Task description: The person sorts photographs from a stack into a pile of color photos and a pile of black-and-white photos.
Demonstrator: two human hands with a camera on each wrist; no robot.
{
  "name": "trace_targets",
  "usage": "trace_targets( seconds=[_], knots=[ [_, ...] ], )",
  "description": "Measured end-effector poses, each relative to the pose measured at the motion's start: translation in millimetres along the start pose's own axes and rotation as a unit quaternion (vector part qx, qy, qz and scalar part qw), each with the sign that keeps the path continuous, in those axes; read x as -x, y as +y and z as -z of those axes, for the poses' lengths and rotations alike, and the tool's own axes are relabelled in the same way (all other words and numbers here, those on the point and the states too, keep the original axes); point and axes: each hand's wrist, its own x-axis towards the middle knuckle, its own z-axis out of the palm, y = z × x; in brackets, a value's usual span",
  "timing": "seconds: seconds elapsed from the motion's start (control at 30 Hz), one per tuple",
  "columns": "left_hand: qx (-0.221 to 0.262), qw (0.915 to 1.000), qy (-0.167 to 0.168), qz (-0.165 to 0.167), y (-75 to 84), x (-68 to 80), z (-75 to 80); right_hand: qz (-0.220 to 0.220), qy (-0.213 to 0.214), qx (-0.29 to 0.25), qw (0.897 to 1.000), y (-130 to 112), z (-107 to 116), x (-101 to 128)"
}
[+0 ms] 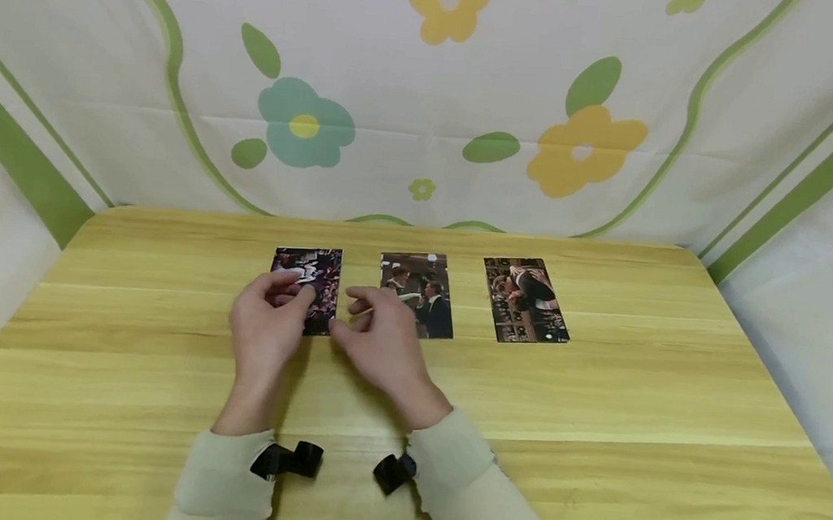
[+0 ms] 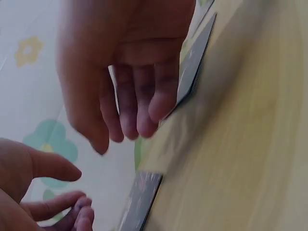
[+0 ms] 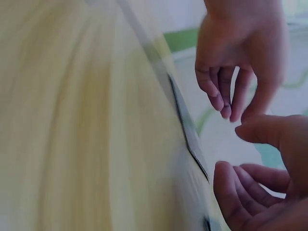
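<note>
Our left photo card [image 1: 309, 284] lies flat on the table [image 1: 597, 388], long axis pointing away from us. Our left hand [image 1: 268, 326] hovers over its near edge with loosely curled fingers, holding nothing. Our right hand [image 1: 380, 343] sits just beside it, equally relaxed.

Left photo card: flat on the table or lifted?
Flat, as far as the views show. The left photo card lies on the table in line with the other two; the left hand hovers over its near edge, fingers loosely curled.

Three dark photo cards [image 1: 419, 293] on a pale yellow wood-grain table [image 1: 596, 405]; white cloth backdrop [image 1: 430, 90] printed with yellow and teal flowers, green leaves and stripes; beige sleeves [image 1: 223, 481].
</note>
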Motion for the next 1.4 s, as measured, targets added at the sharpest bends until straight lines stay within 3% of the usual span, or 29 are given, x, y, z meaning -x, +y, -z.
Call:
trace_targets(
  seconds=[0.2, 0.5, 0.87, 1.17, 1.4],
  knots=[
    [-0.004, 0.9982, -0.046, -0.037, 3.9, 12.6, -18.1, -0.018, 0.047, -0.038, 0.998, 25, 39, 6],
    [0.021, 0.9955, -0.086, -0.033, 1.2, 26.3, -48.6, -0.101, 0.111, -0.063, 0.987, 57, 82, 12],
    [0.024, 0.9936, -0.110, 0.000, -4.0, 29.4, -60.7, -0.126, 0.118, -0.064, 0.983, 66, 91, 14],
    [-0.016, 0.9862, -0.164, -0.016, -6.4, 29.5, -66.0, -0.127, 0.122, -0.047, 0.983, 72, 90, 13],
    [-0.050, 0.9791, -0.194, -0.036, -7.5, 27.5, -68.3, -0.112, 0.117, 0.007, 0.987, 74, 87, 14]
  ],
)
